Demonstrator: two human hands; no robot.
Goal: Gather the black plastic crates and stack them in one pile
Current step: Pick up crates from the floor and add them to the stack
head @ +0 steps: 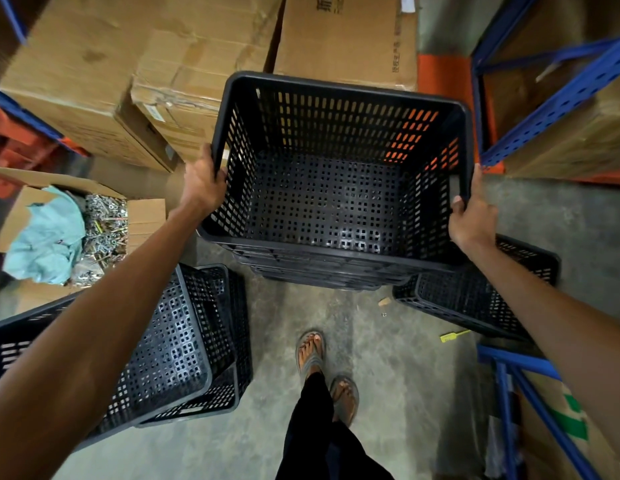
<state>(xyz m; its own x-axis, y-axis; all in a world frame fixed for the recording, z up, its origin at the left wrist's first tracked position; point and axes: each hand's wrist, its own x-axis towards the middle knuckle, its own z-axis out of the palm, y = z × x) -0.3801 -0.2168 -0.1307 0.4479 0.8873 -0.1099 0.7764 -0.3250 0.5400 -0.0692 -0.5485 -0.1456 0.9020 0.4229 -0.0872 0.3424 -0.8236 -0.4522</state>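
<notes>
My left grip (204, 181) curled round the left rim of the top black crate (322, 202), nested on the pile (319, 275) on the floor ahead, while my right grip (473, 220) clasped its right rim.

I am gripping a black crate (336, 85) by its side rims, my left hand (203, 183) curling over the left edge and my right hand (473, 216) pinching the right one. The rims of the nested pile (322, 273) are showing just beneath it. On the concrete floor (388, 375), a tilted crate (163, 341) is leaning inside another crate (232, 344) to my left, and a single crate (474, 299) is sitting to my right. An open box (145, 216) of screws (106, 220) and a teal cloth (49, 237) is standing beyond my left arm.
</notes>
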